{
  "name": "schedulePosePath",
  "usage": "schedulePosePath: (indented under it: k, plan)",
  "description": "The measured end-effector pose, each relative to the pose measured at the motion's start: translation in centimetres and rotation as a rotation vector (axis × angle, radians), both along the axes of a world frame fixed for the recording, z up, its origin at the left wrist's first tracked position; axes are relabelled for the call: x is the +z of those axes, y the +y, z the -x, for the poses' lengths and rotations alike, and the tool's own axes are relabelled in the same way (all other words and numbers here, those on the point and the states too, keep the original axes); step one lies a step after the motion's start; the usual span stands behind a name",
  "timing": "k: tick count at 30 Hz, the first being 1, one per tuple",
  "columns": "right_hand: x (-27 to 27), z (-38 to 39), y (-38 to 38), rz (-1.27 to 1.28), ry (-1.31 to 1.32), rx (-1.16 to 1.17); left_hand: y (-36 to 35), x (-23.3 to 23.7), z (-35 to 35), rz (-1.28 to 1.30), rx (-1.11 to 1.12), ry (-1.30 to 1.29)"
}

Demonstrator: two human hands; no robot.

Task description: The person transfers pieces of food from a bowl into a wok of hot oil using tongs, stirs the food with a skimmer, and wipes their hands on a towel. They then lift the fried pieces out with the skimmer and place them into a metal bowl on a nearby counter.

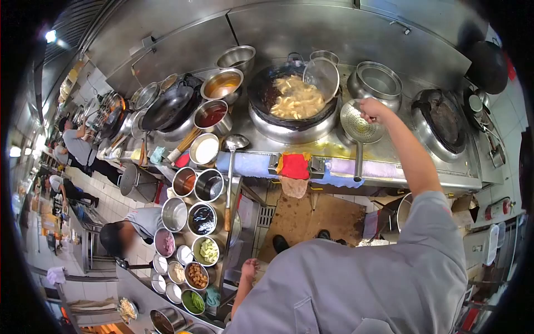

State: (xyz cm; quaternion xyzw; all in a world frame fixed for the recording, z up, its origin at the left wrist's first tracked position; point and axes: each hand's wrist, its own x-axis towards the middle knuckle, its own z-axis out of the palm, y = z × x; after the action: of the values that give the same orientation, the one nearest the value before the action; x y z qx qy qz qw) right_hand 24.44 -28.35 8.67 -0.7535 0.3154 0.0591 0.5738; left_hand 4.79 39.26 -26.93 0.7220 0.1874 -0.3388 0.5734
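Note:
My right hand [374, 110] is closed above the perforated bowl of a metal skimmer [359, 129], whose handle points toward me; what its fingers hold is hidden. To the left, a wok [264, 92] on the burner contains pale yellow food pieces [297, 97]. A round metal strainer [322, 78] tilts over the wok's right side, and I cannot make out its handle. Down beside my body, my left hand [250, 270] has its fingers curled with nothing visible in them. The nearest things to it are the containers on the left counter, such as the chopped green vegetable pot [206, 250].
A long ladle [237, 142] lies across the pots at left. Pots of red sauce [213, 115] and amber liquid [222, 85] stand beside the wok. A lidded pot [379, 80] is behind the skimmer. One co-worker [125, 231] bends near the left counter.

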Motion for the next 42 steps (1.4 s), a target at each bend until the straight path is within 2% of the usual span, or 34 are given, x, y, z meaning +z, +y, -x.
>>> schedulePosePath:
  k: [1,2,4,6,13,16,18,19,21,22,23,25,26,27,29,30,31,33,38,42]
  plan:
    - [0.4,0.2,-0.1,-0.052,0.123,0.037,-0.3,0.9,0.6,0.001,0.003,-0.009]
    - [1.1,0.8,0.2,-0.047,0.162,0.052,-0.7,2.4,1.1,-0.097,-0.09,-0.025]
    - [0.9,0.9,0.5,-0.07,0.163,0.06,-1.1,4.5,2.2,-0.266,-0.261,-0.056]
    - [0.0,1.1,0.8,-0.188,0.141,0.096,-0.3,4.0,3.6,-0.329,-0.349,-0.074]
    - [-4.8,-0.6,2.1,-0.525,0.101,0.18,3.0,0.3,3.5,-0.229,-0.257,-0.113]
    - [-7.2,-1.2,5.8,-0.585,0.0,0.144,2.7,1.3,1.3,-0.196,-0.171,-0.061]
    - [-8.0,-1.2,7.0,-0.626,-0.028,0.147,1.1,5.4,-0.4,-0.224,-0.12,0.015]
    - [-7.5,-0.6,7.0,-0.611,-0.056,0.125,1.6,4.2,-0.2,-0.222,-0.112,0.013]
    - [-7.6,-0.8,7.6,-0.621,-0.097,0.101,1.8,0.4,-1.5,0.295,0.316,0.006]
    - [-8.6,-1.7,8.3,-0.662,-0.112,0.07,3.6,-0.8,-2.5,0.477,0.211,0.248]
    - [-9.0,-1.9,9.5,-0.709,-0.121,0.033,2.7,0.0,-0.7,0.472,0.218,0.272]
    - [-8.9,-2.4,10.1,-0.806,-0.142,0.016,0.8,0.5,-0.4,0.094,0.011,-0.102]
    - [-9.1,-2.4,10.2,-0.871,-0.15,-0.017,1.2,0.2,-1.0,0.36,0.199,0.143]
    - [-9.1,-2.3,10.1,-0.929,-0.159,-0.048,1.0,0.0,-0.7,0.364,0.188,0.144]
    - [-8.9,-1.8,10.2,-0.956,-0.174,-0.067,-2.1,6.8,0.9,-0.183,-0.131,-0.044]
    - [-8.9,-1.7,10.0,-0.949,-0.179,-0.072,0.0,1.4,1.6,-0.047,-0.088,-0.062]
    - [-8.9,-1.5,9.8,-0.943,-0.181,-0.08,0.0,1.8,1.9,-0.043,-0.09,-0.059]
    - [-8.5,-0.9,9.0,-0.931,-0.201,-0.084,-1.7,5.8,2.1,-0.439,-0.256,-0.005]
    - [-6.5,2.9,5.7,-0.927,-0.296,-0.142,-0.4,4.3,1.2,-0.324,-0.284,-0.032]
    - [-4.4,9.0,3.1,-0.873,-0.409,-0.255,-0.1,2.8,-0.5,-0.241,-0.322,-0.085]
